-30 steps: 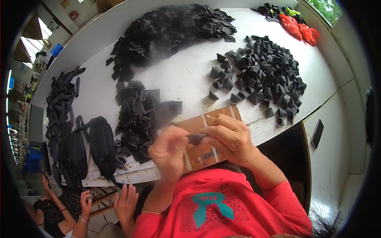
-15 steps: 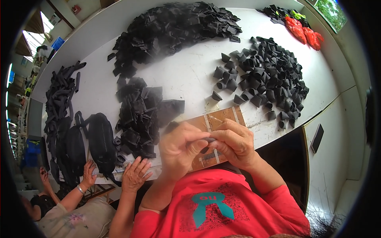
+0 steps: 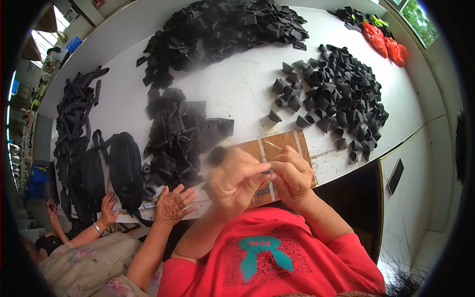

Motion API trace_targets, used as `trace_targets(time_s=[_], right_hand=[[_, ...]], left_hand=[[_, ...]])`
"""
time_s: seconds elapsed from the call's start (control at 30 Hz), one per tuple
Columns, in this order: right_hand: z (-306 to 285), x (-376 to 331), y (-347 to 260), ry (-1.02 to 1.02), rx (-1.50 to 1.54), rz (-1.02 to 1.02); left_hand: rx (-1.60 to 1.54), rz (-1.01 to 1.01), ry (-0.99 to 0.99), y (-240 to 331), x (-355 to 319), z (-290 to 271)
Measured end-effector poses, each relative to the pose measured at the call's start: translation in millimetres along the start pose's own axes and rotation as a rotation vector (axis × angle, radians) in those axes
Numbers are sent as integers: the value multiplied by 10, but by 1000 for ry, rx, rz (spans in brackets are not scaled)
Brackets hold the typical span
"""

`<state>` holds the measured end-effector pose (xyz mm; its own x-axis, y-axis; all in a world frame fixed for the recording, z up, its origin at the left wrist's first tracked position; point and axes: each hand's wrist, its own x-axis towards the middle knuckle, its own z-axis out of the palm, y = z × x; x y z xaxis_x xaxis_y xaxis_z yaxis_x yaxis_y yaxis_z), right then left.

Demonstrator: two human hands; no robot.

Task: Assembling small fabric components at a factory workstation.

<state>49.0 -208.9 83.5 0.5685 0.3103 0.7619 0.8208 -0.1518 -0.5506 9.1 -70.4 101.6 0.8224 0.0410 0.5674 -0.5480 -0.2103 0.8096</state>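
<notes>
The person's left hand (image 3: 232, 180) and right hand (image 3: 293, 175) met close in front of the chest, fingertips together over the near edge of the tabletop (image 3: 237, 89). Between them sat a small dark piece (image 3: 267, 172), pinched from both sides, so each grip was clenched on it rather than released. The piece was mostly hidden by the fingers, and its shape could not be told. The left hand was blurred.

What mattered most was how the piece lay to the two grips: it sat directly between them, at the fingertips, with the left grip coming onto it from the left and the right grip from the right. Neither hand looked clearly nearer; both touched it. Its long axis could not be made out.

Just beyond the grips, and partly under them, lay a brown board (image 3: 277, 148) flat on the tabletop. Farther out and to the left of the left grip sat a heap of flat black pieces (image 3: 183, 133); farther out and to the right of the right grip spread a pile of black folded cones (image 3: 341, 94). A larger black heap (image 3: 222, 29) lay at the far side.

Well to the left of the left grip, another person's hand (image 3: 173, 205) rested at the tabletop edge beside a black bag (image 3: 126, 166).
</notes>
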Motion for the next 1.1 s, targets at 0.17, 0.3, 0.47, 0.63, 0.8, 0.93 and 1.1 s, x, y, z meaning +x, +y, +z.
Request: trace_targets(time_s=[0.17,0.3,0.47,0.63,0.8,0.93,1.1], right_hand=[[-15,83,-53,-7,-124,-40],[-185,147,-74,-89,-122,-9],[-491,152,266,300,331,720],[-559,-773,931,248,-423,728],[-288,-944,359,32,-18,942],[-148,-859,109,-133,61,950],[-20,-686,-117,-215,97,823]], left_hand=[[-1,22,26,-35,18,-11],[45,-196,109,-215,-191,-107],[516,-590,83,-698,-547,-184],[939,-498,-129,-807,-598,82],[1089,-447,-264,-953,-643,189],[1070,-471,-334,-944,-594,162],[519,-489,53,-857,-574,44]])
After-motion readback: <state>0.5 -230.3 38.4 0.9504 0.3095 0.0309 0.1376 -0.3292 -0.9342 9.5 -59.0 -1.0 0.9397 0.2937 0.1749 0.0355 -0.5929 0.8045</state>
